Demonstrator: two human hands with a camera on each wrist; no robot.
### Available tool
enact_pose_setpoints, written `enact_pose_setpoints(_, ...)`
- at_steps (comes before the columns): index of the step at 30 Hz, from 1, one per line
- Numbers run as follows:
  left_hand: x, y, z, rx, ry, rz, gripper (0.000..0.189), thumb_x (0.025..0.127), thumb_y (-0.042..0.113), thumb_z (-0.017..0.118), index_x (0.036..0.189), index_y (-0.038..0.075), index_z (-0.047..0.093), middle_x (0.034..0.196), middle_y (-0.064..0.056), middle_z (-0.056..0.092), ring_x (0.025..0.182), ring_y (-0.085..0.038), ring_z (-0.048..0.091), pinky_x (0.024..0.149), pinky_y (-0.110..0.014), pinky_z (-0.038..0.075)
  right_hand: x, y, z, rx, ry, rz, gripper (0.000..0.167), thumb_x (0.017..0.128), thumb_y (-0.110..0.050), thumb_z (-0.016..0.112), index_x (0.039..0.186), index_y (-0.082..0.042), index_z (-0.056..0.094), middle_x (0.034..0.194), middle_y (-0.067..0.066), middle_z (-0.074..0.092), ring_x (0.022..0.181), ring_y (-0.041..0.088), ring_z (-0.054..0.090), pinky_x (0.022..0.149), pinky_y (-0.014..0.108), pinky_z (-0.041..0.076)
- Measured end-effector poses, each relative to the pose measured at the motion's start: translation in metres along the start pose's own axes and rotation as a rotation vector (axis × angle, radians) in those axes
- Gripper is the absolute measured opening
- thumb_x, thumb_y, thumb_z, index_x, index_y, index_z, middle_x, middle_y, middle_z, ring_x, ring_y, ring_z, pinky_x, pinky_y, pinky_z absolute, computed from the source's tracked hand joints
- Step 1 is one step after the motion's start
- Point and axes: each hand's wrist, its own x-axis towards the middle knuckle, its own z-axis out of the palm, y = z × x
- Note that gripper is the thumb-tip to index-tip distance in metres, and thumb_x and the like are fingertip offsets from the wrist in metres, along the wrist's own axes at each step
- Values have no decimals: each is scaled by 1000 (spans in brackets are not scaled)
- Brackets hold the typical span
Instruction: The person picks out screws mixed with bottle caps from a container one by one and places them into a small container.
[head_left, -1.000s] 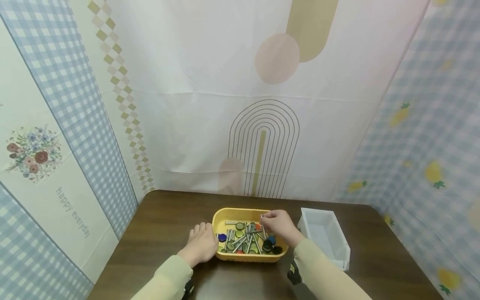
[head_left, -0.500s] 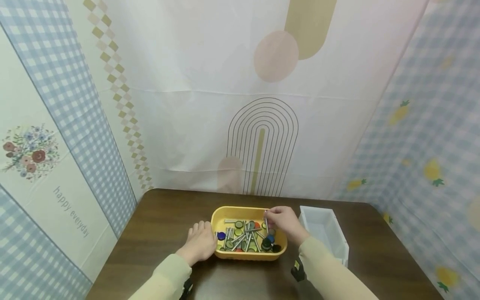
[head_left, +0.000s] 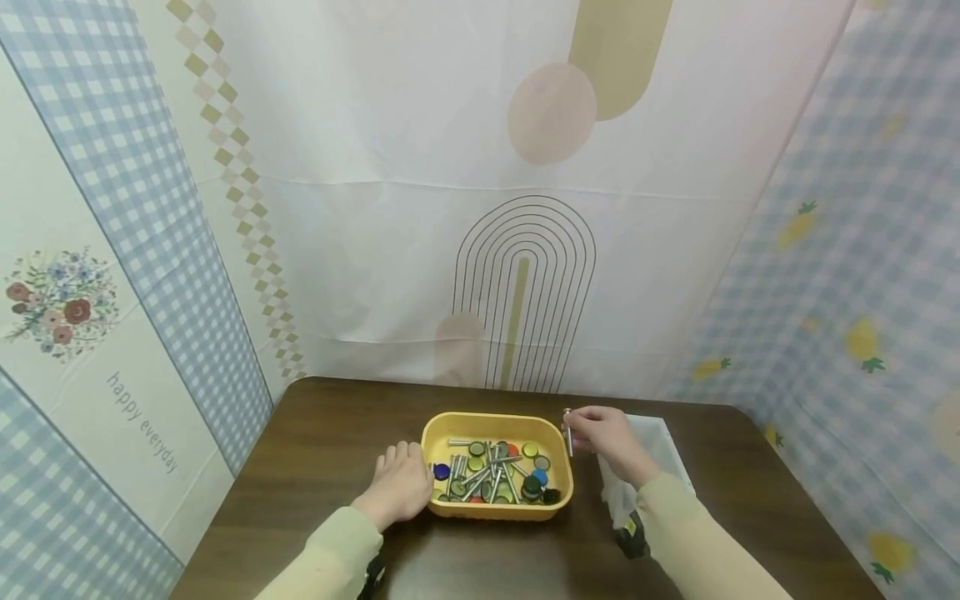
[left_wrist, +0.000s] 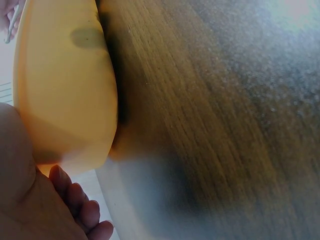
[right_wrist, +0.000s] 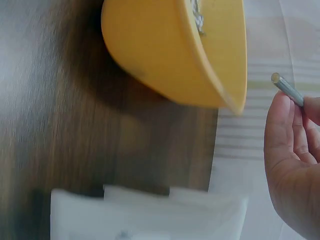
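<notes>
My right hand [head_left: 606,435] pinches a silver metal bolt [head_left: 570,440] between thumb and fingers, just past the right end of the yellow basin [head_left: 497,513]. The bolt hangs nearly upright, head up; its blunt end [right_wrist: 276,77] shows in the right wrist view. My left hand [head_left: 402,483] rests against the basin's left end, its fingers [left_wrist: 76,194] relaxed beside the outer wall; the thumb tip is hidden. Inside the basin lie several similar bolts [head_left: 495,473] in a loose heap, mixed with bottle caps, among them a blue cap [head_left: 442,472] and a dark green cap [head_left: 532,483].
A white plastic bin [head_left: 675,460] stands right of the basin, partly hidden behind my right hand and sleeve. Both containers sit on a dark wooden table [head_left: 330,433]. A printed cloth [head_left: 375,250] hangs behind the table's back edge.
My right hand has lifted the bolt out of the basin and carried it right, over the rim, toward the white bin. The left hand stays at the basin's left end.
</notes>
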Motion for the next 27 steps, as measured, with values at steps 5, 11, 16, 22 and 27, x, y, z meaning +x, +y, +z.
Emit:
enact_pose_setpoints(5, -2, 4, -6, -11, -4, -4, 18, 91, 18, 49, 91, 1, 44, 83, -9, 36, 80, -29, 35, 76, -45, 31, -3, 5, -20, 13, -1, -16, 35, 93, -22, 66, 112, 7, 63, 108, 20, 65, 92, 27, 65, 78, 32, 54)
enact_pose_setpoints(11, -1, 2, -6, -7, -15, -7, 19, 91, 19, 49, 92, 1, 45, 84, -9, 37, 81, -29, 36, 76, -45, 32, -6, 11, -38, -11, 20, -10, 38, 95, -22, 63, 116, 8, 59, 111, 20, 63, 97, 27, 63, 81, 31, 53)
enact_pose_setpoints(16, -2, 2, -7, -14, -31, -14, 19, 92, 20, 49, 93, 1, 45, 85, -10, 37, 82, -29, 36, 77, -46, 32, -5, 15, -47, -35, 40, 0, 42, 96, -24, 60, 121, 10, 57, 116, 21, 61, 98, 22, 63, 83, 31, 52)
enact_pose_setpoints(22, -2, 3, -8, -21, -43, -18, 20, 92, 20, 50, 93, 1, 45, 85, -10, 37, 82, -29, 36, 76, -46, 32, -6, 21, -58, -85, 99, 46, 44, 99, -25, 54, 128, 8, 53, 125, 25, 56, 105, 26, 60, 84, 33, 51)
enact_pose_setpoints(27, -2, 5, -9, -16, -57, -27, 19, 93, 20, 50, 94, 2, 45, 85, -9, 37, 82, -28, 36, 77, -45, 32, -9, 29, -67, -156, 131, 112, 47, 100, -25, 50, 132, 10, 49, 127, 27, 53, 111, 32, 57, 88, 39, 50)
